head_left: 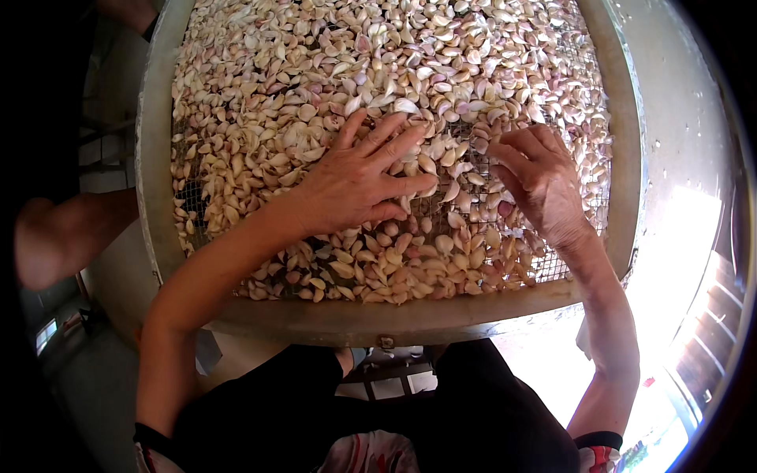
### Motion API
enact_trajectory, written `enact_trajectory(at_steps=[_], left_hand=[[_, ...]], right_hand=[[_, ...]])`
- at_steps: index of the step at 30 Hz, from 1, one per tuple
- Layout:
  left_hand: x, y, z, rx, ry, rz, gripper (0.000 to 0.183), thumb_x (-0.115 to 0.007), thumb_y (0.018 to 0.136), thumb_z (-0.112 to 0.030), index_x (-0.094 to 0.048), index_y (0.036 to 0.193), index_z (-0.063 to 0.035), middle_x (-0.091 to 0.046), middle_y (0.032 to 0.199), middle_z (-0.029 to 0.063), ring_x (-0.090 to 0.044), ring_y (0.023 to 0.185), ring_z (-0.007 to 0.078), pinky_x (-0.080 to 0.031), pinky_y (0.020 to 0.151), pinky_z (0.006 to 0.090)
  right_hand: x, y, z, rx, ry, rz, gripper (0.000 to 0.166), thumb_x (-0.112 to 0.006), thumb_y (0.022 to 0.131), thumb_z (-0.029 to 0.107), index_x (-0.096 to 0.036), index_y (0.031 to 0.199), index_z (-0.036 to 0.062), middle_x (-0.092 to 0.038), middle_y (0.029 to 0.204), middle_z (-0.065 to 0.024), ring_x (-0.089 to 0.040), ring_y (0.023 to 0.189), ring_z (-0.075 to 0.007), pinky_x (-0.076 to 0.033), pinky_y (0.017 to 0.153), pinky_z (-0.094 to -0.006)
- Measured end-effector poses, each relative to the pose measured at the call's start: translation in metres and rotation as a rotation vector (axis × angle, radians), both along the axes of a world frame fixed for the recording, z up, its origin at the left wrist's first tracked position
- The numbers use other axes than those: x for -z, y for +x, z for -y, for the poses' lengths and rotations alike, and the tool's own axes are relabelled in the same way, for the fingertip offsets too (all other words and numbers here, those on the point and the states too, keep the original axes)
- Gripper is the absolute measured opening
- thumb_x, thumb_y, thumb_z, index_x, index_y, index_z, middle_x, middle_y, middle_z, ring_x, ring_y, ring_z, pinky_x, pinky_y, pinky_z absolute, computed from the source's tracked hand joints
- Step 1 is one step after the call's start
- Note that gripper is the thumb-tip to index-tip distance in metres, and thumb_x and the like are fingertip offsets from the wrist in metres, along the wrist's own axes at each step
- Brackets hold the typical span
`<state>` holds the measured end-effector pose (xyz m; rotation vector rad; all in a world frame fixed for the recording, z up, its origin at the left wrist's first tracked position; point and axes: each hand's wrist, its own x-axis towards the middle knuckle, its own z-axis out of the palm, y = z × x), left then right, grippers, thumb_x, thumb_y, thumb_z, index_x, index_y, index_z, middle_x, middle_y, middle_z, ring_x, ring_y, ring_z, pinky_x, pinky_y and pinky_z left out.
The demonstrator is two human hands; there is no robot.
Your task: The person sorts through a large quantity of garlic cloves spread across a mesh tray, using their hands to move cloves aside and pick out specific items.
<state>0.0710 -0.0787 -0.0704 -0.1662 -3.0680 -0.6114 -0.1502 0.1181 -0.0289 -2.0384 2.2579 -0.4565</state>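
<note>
Peeled-apart garlic cloves (278,83), many with pale or purplish skins, lie in a layer on a wire mesh screen (190,196). My left hand (362,177) rests palm down over them near the middle, fingers and thumb spread, with cloves around and under it. To its right, my right hand (539,180) is bent, with its fingers curled down toward the cloves. Its fingertips are partly hidden, so I cannot tell whether a clove is between them. Bare mesh shows in patches between the two hands.
A raised frame rim (355,322) borders the screen, its near side just before my legs (473,396). Another person's arm (71,236) reaches the frame's left side, and part of a hand (130,13) shows at upper left. Bright sunlit floor (538,355) lies at lower right.
</note>
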Motion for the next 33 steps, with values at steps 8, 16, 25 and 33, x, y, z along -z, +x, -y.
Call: enact_trajectory(at_steps=[8,16,25,33], left_hand=[[-0.001,0.018,0.013,-0.038,-0.080,0.043,0.059,-0.075,0.080,-0.041,-0.061,0.136,-0.0275,-0.031,0.163,0.0087,-0.024,0.151,0.0314,-0.011,0.120,0.0606],[-0.007,0.023,0.002,-0.111,-0.077,0.033,0.051,-0.073,0.086,-0.034,-0.061,0.134,-0.0209,-0.030,0.163,0.0100,-0.023,0.151,0.0358,-0.016,0.118,0.0632],[-0.009,0.025,0.014,-0.056,-0.100,-0.146,0.027,-0.069,0.082,-0.008,-0.070,0.109,-0.0091,-0.056,0.142,0.0137,-0.051,0.132,0.0368,-0.040,0.108,0.0501],[-0.016,0.041,-0.001,-0.102,0.096,-0.261,0.012,-0.066,0.082,-0.003,-0.067,0.094,-0.0002,-0.064,0.122,0.0198,-0.065,0.111,0.0345,-0.057,0.089,0.0380]], right_hand=[[0.029,0.018,0.016,-0.119,-0.009,0.050,0.021,-0.073,0.078,0.009,-0.064,0.097,0.0076,-0.059,0.087,-0.0064,-0.062,0.090,-0.0229,-0.054,0.077,-0.0368],[-0.006,0.017,0.004,0.151,-0.002,0.444,0.015,-0.063,0.090,-0.003,-0.057,0.104,0.0004,-0.062,0.095,-0.0145,-0.066,0.082,-0.0323,-0.054,0.072,-0.0421],[0.020,0.055,-0.036,-0.182,0.036,0.405,0.014,-0.066,0.086,-0.002,-0.062,0.099,-0.0002,-0.061,0.086,-0.0095,-0.065,0.077,-0.0265,-0.056,0.067,-0.0399],[0.002,0.042,-0.034,-0.170,0.260,0.492,0.019,-0.072,0.086,0.013,-0.066,0.101,0.0046,-0.060,0.085,-0.0112,-0.065,0.081,-0.0267,-0.057,0.070,-0.0387]])
